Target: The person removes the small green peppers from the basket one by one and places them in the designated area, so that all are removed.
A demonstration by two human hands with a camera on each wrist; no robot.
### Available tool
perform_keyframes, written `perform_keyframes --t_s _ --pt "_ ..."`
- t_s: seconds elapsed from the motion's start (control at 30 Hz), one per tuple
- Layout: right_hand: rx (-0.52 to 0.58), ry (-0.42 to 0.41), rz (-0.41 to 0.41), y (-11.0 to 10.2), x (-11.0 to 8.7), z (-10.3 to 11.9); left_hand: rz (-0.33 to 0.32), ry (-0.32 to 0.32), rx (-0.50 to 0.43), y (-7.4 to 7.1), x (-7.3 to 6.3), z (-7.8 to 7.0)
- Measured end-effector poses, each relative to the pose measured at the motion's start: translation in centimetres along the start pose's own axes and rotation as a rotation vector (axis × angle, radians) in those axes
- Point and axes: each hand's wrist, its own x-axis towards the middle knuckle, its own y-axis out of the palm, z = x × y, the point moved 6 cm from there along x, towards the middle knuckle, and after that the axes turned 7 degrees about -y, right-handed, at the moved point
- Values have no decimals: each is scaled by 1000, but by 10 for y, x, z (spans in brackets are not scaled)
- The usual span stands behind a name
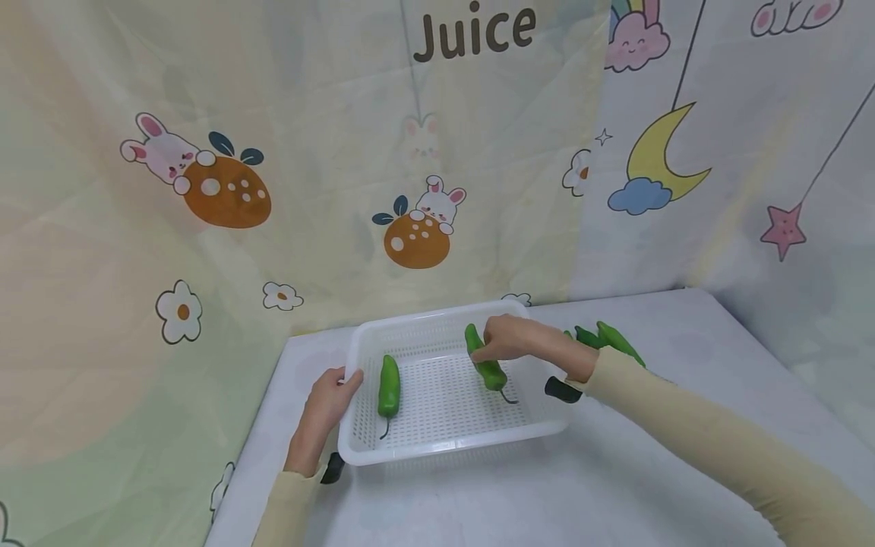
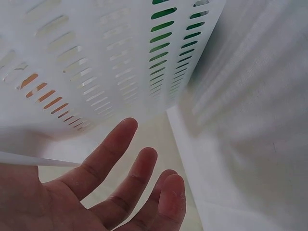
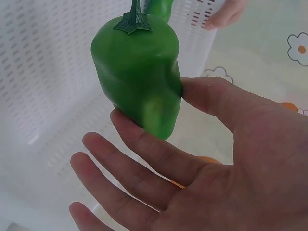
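A white plastic basket (image 1: 444, 448) with slotted walls stands on the table. Its left rim is held by my left hand (image 1: 330, 403), thumb over the edge and fingers along the outer wall; in the left wrist view, those fingers (image 2: 120, 192) extend beneath the slots. Over the basket's right half, my right hand (image 1: 509, 339) pinches a green pepper (image 1: 491, 374) between thumb and index finger. The right wrist view has this pepper (image 3: 139, 72) stem up, the other fingers spread away from it. Another green pepper (image 1: 389, 386) lies in the basket's left part.
Several more green peppers (image 1: 620, 342) lie on the white table (image 1: 478, 501) to the right, partly hidden behind my right forearm. A printed cloth (image 1: 328, 251) hangs behind the table and along its sides.
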Motion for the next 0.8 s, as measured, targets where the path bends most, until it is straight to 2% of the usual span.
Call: perform_keyframes --t_s 0.43,0.8 --pt "27 -31 24 -23 -16 -29 -4 9 -9 0 -1 -1" --pt "20 -6 -18 -39 -31 -67 5 3 -22 -1 -4 -1"
